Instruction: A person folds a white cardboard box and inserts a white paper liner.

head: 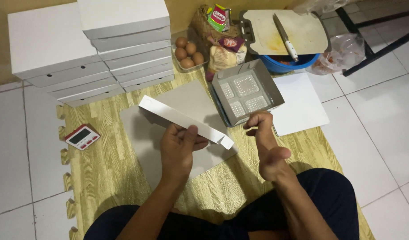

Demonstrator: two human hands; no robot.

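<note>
Your left hand (180, 146) pinches the raised flap of the flat cardboard box (186, 118), which lies on the wood-grain floor mat (111, 164). Your right hand (265, 138) hovers at the flap's corner, fingers curled and empty. Bare tile lies right. Two stacks of white boxes (93, 49) stand behind; five brown eggs (189, 52); one red timer (82, 136) sits left.

This is looking like a home floor serving as a small food-packing spot: white tiles (382, 129) are showing around a wood-print foam mat (106, 173), white boxes (88, 49) are standing stacked against the wall, and eggs (189, 52), snack packets (218, 18), a cutting board (302, 33) with a knife (285, 38), and a timer (82, 136) are lying nearby.
</note>
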